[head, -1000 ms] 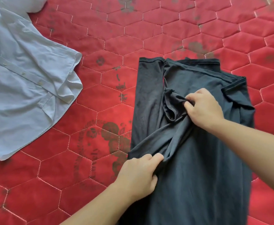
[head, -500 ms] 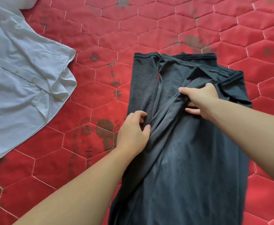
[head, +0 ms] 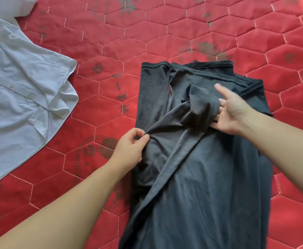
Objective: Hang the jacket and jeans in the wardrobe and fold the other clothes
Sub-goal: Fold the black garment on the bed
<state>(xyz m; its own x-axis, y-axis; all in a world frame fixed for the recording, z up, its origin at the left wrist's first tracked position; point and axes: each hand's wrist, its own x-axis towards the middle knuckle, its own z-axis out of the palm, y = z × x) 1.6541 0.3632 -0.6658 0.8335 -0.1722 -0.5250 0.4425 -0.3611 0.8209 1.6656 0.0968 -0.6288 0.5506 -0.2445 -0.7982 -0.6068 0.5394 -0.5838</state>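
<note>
Left hand (head: 129, 150) pinching a fold of the dark grey garment (head: 201, 177) at its left edge, thumb and forefinger closed on the cloth. Right hand (head: 231, 114) spread, fingers straight, palm turned partly up, slid under a bunched sleeve fold near the far right of the garment; grip released there, nothing clenched. Half a second back, that right hand lay knuckles up over the fold, and the left sat further right on the cloth. Garment lying lengthwise on the red quilted mattress (head: 183, 33), far hem flat, middle creased diagonally between the two hands. White button shirt (head: 21, 105) spread on the mattress well apart to the left, as before. No containers in view.
</note>
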